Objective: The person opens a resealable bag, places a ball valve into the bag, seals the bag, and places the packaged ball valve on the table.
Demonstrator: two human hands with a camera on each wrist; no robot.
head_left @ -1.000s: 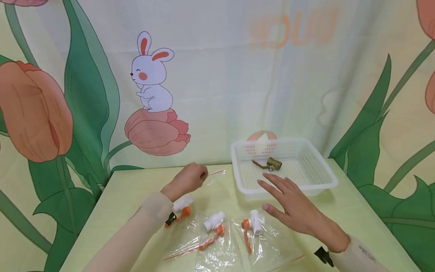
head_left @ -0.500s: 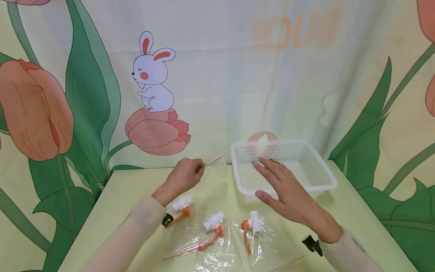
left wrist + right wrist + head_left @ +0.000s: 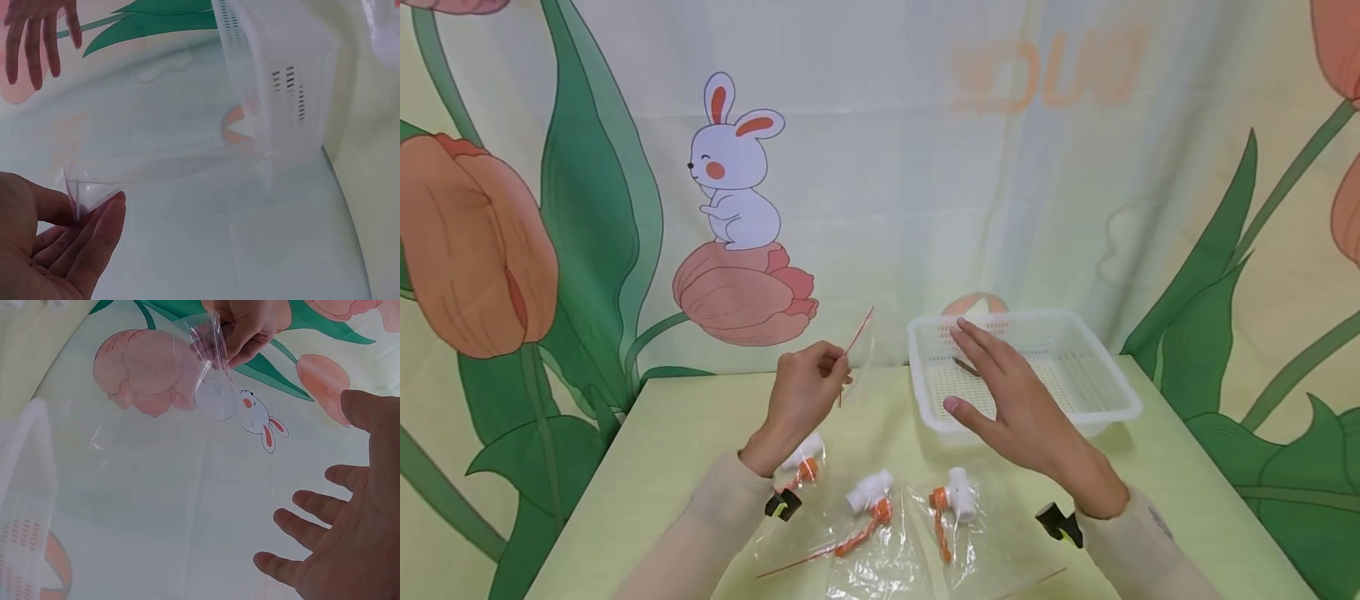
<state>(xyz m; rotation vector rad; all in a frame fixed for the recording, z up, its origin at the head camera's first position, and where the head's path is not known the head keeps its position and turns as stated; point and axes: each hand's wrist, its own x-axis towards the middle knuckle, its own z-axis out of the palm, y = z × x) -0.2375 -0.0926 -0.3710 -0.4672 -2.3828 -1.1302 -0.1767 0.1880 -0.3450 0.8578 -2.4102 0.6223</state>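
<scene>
My left hand [image 3: 805, 387] pinches the red-lined top edge of a clear zip bag [image 3: 867, 354], raised above the back of the table. In the left wrist view the bag [image 3: 94, 190] hangs from the thumb and fingers, its mouth slightly parted. My right hand [image 3: 1018, 404] has its fingers spread, in front of the white basket [image 3: 936, 408], and holds nothing. Behind that hand a brass valve lies in the basket; only its lever [image 3: 965, 367] shows. In the right wrist view the right hand [image 3: 337, 519] is apart from the bag [image 3: 215, 356].
Three bagged white valves with orange handles lie on the table: a left valve [image 3: 805, 454] partly behind the left wrist, a middle valve [image 3: 871, 493] and a right valve [image 3: 958, 493]. The pale yellow table [image 3: 692, 417] ends at a printed curtain [image 3: 865, 208].
My left hand has raised the zip bag and turned its top edge more upright. My right hand has shifted left and now hides most of the brass valve.
</scene>
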